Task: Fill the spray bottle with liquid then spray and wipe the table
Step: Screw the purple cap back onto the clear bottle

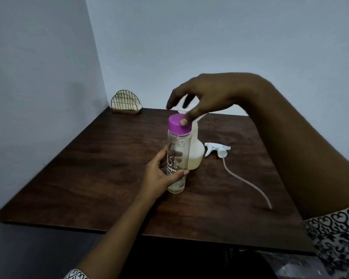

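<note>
Filling a pale blue-grey wall corner [98, 57], a dark wooden table [101, 178].

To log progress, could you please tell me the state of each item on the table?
clear bottle: upright, capped, nearly empty, held by left hand
purple cap: on, thumb of right hand touching
spray bottle: upright, headless, partly filled
trigger head: detached, lying on table
napkin holder: upright, stocked

A dark brown wooden tabletop [89, 178] is set into a corner formed by two plain pale blue-grey walls [230, 37]. A gold wire napkin holder with a rounded top [126, 104] is placed at its far left corner, near both walls. The room is dimly lit.
</note>
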Action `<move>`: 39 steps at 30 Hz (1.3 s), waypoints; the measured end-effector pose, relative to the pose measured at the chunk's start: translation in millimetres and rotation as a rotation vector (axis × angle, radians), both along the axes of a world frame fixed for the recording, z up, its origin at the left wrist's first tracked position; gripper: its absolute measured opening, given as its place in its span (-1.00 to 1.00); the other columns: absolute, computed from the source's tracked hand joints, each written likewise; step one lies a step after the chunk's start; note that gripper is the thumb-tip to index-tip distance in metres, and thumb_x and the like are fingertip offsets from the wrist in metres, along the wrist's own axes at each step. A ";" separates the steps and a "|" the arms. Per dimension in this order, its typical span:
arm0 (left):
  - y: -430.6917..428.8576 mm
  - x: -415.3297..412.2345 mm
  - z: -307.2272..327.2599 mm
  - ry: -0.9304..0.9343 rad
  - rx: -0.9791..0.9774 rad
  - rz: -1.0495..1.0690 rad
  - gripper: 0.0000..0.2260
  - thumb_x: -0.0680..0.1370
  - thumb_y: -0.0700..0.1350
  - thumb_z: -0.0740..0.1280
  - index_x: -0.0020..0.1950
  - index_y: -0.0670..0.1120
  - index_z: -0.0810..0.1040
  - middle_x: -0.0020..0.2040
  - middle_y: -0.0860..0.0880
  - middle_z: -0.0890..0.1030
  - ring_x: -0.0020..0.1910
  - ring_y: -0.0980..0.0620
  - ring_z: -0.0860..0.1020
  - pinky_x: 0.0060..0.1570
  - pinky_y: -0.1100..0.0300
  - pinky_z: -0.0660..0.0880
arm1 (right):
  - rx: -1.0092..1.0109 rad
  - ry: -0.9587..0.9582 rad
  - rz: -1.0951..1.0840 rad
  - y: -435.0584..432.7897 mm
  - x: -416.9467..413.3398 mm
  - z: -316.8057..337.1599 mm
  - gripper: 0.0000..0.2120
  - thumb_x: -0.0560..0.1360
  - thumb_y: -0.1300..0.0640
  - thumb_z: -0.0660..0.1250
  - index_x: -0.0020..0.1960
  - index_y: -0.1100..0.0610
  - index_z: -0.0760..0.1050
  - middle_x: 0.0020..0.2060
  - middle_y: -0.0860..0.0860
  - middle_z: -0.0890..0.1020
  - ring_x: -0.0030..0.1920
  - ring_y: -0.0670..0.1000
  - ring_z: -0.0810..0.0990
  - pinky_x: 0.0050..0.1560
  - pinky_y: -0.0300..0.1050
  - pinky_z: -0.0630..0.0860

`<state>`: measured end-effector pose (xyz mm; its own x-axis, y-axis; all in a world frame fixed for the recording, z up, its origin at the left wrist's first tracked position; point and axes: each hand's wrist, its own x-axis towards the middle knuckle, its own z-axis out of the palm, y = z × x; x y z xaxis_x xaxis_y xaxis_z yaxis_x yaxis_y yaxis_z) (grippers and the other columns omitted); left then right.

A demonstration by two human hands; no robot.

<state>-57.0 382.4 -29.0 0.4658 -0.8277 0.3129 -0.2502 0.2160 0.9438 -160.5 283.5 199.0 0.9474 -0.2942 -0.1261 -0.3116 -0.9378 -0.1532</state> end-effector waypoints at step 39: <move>-2.5 0.0 -5.5 -0.003 -0.011 0.036 -0.33 0.28 -0.30 0.56 0.35 -0.12 0.43 0.09 0.10 0.62 0.07 0.21 0.61 0.02 0.32 0.53 | -0.367 -0.296 -0.128 9.4 12.3 -50.8 -0.54 0.39 -0.28 0.29 -0.33 0.13 0.43 -0.45 -0.03 0.40 -0.30 0.04 0.42 -0.40 -0.19 0.21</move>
